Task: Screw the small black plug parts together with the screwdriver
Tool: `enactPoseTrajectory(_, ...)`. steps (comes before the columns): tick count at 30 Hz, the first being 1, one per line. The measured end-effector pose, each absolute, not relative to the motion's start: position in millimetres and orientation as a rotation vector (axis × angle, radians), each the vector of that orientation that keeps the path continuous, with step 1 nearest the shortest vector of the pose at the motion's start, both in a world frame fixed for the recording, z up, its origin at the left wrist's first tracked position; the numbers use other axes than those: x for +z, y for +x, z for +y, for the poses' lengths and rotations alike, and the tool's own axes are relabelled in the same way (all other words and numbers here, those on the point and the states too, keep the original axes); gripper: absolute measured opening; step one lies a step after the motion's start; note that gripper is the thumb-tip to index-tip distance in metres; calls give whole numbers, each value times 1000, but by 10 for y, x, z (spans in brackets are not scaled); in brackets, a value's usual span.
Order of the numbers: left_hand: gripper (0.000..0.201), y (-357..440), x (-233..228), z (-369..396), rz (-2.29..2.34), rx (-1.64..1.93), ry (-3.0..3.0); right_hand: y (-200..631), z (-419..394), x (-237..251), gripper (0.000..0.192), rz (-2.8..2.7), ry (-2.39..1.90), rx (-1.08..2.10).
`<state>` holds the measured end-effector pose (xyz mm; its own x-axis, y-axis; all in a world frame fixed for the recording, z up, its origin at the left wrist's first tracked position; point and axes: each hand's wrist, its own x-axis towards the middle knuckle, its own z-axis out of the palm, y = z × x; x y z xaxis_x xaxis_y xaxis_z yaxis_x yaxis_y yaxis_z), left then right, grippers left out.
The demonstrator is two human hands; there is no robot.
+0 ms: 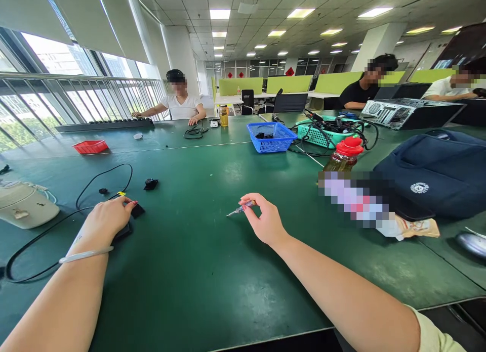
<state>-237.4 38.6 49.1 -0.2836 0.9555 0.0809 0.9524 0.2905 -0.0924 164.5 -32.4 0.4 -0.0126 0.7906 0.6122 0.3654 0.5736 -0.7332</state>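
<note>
My right hand point(266, 221) pinches a small screwdriver point(236, 211) by its handle, between thumb and fingers. Its thin metal shaft points left, close above the green table point(182, 286). On the left, my left hand point(108, 218) lies with curled fingers over a small black box-shaped device point(124, 231), mostly hidden under the palm. A yellow tag point(121, 193) shows beside the knuckles. From around that hand a black cable point(36, 231) loops over the tabletop. Just beyond the fingers sit a small black part point(151, 183) and a round black piece point(103, 191).
A white container point(26, 205) stands far left, a red tray point(91, 146) behind it. Blue point(272, 144) and green baskets point(317, 134) hold cables and parts. At right are a red-capped bottle point(343, 155) and a navy bag point(436, 170). Several people sit beyond.
</note>
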Motion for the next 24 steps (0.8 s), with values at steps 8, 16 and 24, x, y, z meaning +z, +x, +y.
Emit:
enactPoseTrajectory(8,55,-2355,503,384,-2460,71,-1770,1638,-338,21,16,-1625,-983,454)
enactPoseTrajectory(16,53,-2352,539,376,-2520,67,-1771,1644,-340,4,17,-1632,-986,473)
enactPoseTrajectory(24,50,-2405,505,396,-2537,54,-1779,1642,-341,19,16,-1633,-981,475)
